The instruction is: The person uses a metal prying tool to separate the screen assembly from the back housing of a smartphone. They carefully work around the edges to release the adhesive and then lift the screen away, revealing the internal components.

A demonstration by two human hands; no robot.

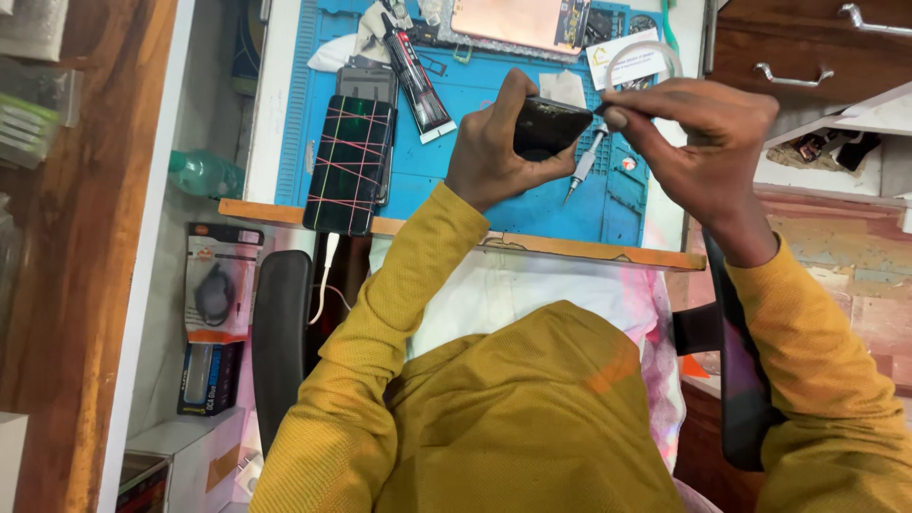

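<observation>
The mustard-yellow sleeves (532, 408) fill the bottom of the view, nearest the camera, and both arms reach up to the work over the blue mat (494, 157). The left hand (494, 152) is wrapped firmly around a small black phone (551, 126), thumb on one long edge and fingers on the other, holding it tilted above the mat rather than resting on it. The right hand (708, 142) is pinched narrow around something thin at the phone's right end; what it grips I cannot tell. A phone like this looks light and stiff, smooth enough to slip and with glass that would crack, so the long edges seem the safe place to hold it. Just below the phone a small screwdriver (581, 169) lies on the mat. Further left lies a second phone bound with red bands (350, 163), and beside it a black glue tube (416, 76).
</observation>
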